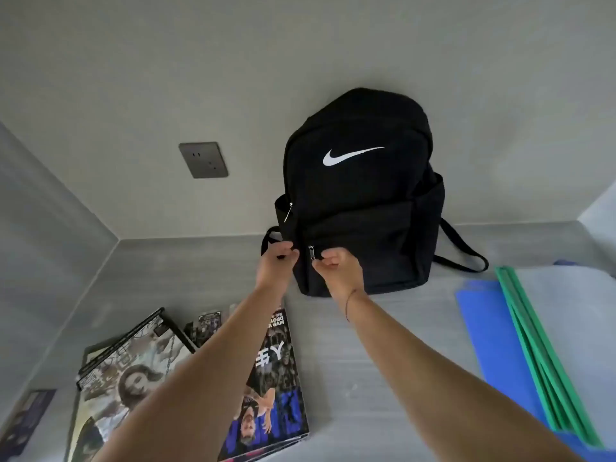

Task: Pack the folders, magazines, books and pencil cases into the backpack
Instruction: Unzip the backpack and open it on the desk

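Backpack (360,201) upright against the wall (166,78), just beyond both hands | left hand (276,261) pinches its fabric left of zipper pull (311,253) | right hand (335,266), nearer, pinches the pull | zip likely runs rightward

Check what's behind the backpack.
A grey wall rises behind the backpack. Its straps stick out at both sides of its base. The bag's body covers anything directly behind it, and whether it touches the wall.

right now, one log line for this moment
left hand: grips backpack edge | right hand: pinches zipper pull | magazines: on table, unpacked | folders: on table, unpacked
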`<state>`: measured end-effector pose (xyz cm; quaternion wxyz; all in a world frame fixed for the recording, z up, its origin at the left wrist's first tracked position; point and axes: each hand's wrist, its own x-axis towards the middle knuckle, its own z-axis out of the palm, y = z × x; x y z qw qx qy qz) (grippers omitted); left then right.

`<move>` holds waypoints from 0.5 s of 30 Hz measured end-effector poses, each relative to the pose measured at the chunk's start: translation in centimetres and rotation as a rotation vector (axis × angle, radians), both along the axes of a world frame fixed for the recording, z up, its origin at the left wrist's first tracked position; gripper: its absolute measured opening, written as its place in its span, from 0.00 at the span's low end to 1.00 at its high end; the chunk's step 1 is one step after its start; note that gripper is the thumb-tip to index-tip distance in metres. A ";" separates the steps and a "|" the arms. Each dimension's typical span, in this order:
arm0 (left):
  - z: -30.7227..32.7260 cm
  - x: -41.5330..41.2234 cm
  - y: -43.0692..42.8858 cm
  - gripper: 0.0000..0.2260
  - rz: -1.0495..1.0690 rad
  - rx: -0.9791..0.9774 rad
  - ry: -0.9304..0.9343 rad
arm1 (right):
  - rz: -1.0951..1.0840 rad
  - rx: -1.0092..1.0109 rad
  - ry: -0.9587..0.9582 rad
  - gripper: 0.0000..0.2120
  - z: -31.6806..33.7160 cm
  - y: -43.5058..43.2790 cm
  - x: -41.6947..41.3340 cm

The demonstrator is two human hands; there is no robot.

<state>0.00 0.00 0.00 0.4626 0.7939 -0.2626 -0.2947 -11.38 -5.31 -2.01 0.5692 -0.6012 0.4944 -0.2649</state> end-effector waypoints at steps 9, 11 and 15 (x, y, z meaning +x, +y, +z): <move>-2.5 2.7 -5.0 0.07 0.094 -0.074 0.012 | -0.174 -0.245 0.352 0.12 -2.3 -1.5 5.8; -2.5 2.8 -5.2 0.12 0.053 -0.077 0.043 | -0.195 -0.293 0.356 0.15 -2.5 -1.5 6.1; -2.4 2.7 -5.4 0.13 0.012 -0.084 0.005 | -0.208 -0.256 0.304 0.11 -2.2 -1.5 6.4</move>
